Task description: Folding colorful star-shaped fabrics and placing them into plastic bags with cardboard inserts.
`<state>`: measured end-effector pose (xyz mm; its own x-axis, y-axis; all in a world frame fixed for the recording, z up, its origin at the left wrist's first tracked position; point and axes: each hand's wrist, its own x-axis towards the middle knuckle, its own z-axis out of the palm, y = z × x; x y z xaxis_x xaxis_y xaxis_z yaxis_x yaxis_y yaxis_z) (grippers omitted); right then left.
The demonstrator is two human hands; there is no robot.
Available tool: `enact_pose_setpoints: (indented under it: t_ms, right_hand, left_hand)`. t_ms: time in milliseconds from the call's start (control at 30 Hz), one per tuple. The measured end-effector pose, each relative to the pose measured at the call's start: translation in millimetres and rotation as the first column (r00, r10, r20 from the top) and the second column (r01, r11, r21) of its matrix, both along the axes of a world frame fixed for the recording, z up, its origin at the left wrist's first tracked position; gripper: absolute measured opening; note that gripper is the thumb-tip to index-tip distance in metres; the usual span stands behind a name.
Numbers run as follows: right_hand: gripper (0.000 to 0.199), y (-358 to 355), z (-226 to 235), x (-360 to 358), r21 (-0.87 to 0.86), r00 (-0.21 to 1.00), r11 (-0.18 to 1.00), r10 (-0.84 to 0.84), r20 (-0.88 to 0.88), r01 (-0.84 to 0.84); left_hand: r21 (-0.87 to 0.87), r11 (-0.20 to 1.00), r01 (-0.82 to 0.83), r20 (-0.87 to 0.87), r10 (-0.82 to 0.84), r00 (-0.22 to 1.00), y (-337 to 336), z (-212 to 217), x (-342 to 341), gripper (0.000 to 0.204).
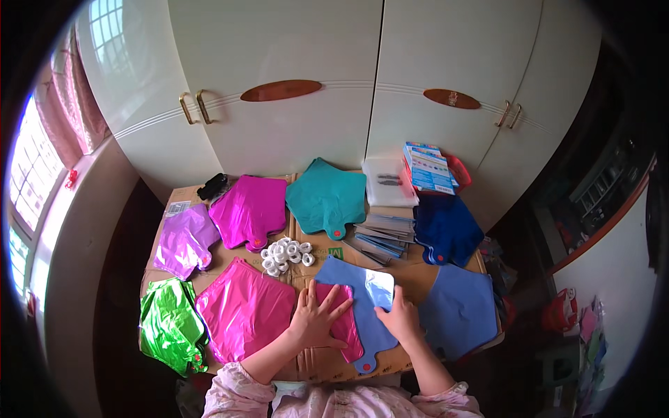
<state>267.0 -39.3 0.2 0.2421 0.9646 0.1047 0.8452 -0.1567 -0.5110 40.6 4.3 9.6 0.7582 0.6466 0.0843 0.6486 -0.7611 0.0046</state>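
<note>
My left hand (316, 319) lies flat, fingers spread, pressing on a folded magenta foil balloon (346, 324). Beneath that is a flat blue star-shaped balloon (376, 338) with a red dot on its tail. The fingers of my right hand (401, 317) are closed on the lower right edge of a shiny, pale, round-cornered sheet (380, 286), which glares in the light; its exact kind is unclear. To the left of my left hand is a pink foil balloon (247, 306), and another blue balloon (460, 313) lies to the right of my right hand.
Around the cardboard-covered table (317, 366) lie green (171, 324), lilac (182, 240), purple (251, 209), teal (326, 198) and navy (448, 226) balloons. White ribbon rolls (286, 254), stacked flat packets (383, 233), clear bags (390, 182) and blue boxes (428, 167) sit farther back, before a white wardrobe (279, 42).
</note>
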Motion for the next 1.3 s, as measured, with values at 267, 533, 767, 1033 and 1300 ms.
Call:
enact_pose_setpoints:
  t_ms: [267, 533, 767, 1033, 1300]
  right_hand:
    - [0.029, -28, -2, -11, 0.059, 0.995, 0.994, 0.084, 0.057, -0.088]
    - [0.062, -20, 7, -28, 0.132, 0.987, 0.990, 0.025, 0.162, -0.047]
    - [0.038, -17, 1, -20, -0.023, 0.998, 0.999, 0.040, 0.052, -0.039]
    - [0.061, -44, 8, -41, 0.185, 0.967, 0.949, 0.252, 0.033, -0.254]
    - [0.057, -42, -10, -61, 0.148, 0.909, 0.902, 0.384, 0.160, -0.407]
  left_hand:
    - [-0.058, 0.997, -0.045, -0.082, 0.040, 0.996, -2, 4, 2, 0.111]
    - [-0.043, 0.997, -0.059, -0.104, 0.054, 0.993, -3, 4, 5, 0.115]
    - [-0.039, 0.998, -0.058, -0.094, 0.054, 0.994, -3, 3, 5, 0.114]
    - [-0.054, 0.997, -0.058, -0.107, 0.052, 0.993, -2, -3, 3, 0.109]
    - [-0.021, 0.999, -0.033, 0.001, 0.033, 0.999, 0, -15, 0, 0.108]
